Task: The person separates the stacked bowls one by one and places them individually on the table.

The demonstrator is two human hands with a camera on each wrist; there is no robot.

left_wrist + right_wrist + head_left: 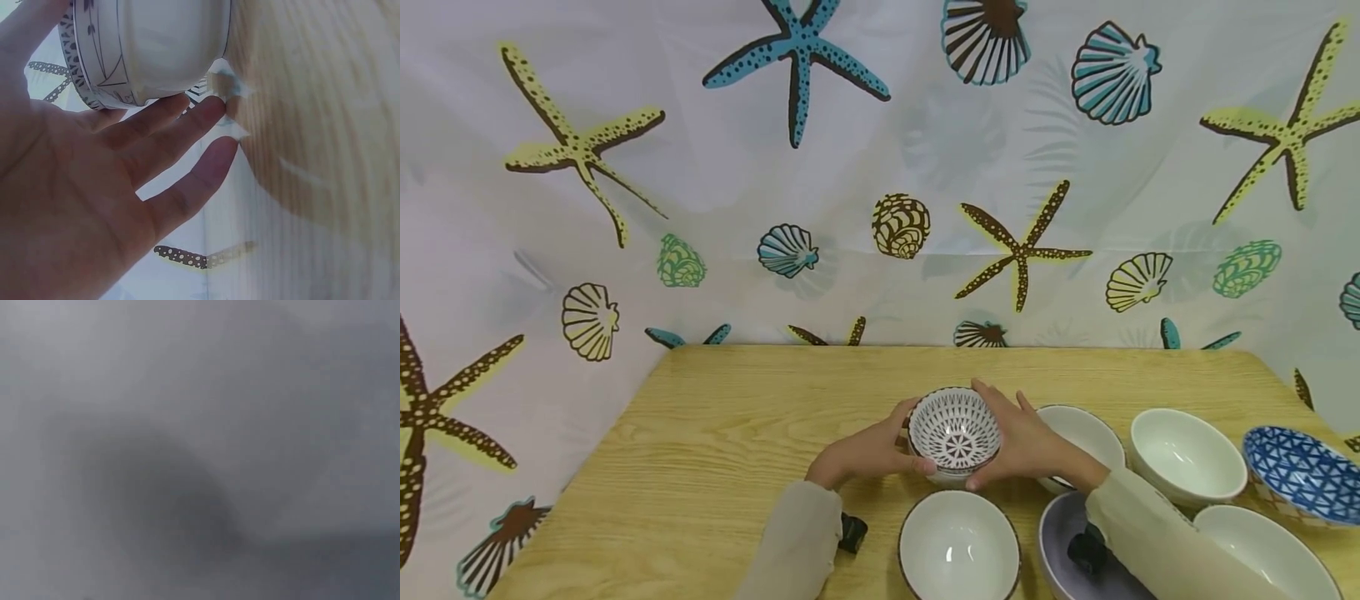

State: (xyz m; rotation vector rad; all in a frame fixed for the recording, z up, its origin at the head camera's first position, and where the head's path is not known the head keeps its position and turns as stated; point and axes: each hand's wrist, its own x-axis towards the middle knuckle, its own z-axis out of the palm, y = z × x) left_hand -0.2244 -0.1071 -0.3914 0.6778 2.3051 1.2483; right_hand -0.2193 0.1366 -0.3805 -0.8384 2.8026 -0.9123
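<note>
A small bowl with a dark leaf-like pattern inside is held between both hands near the middle of the table. On its left side, the left hand grips it with the thumb at the front; in the left wrist view the lower fingers spread out below the bowl's patterned rim and white outer wall. The right hand grips the opposite side, thumb low at the front. Pale ware shows just under the patterned bowl; whether it is a second bowl I cannot tell. The right wrist view is only a grey blur.
Directly in front stands a plain white bowl. Under the right forearm is a greyish-purple bowl. To the right are white bowls, a white dish and a blue patterned bowl. A shell-print curtain hangs behind the wooden table.
</note>
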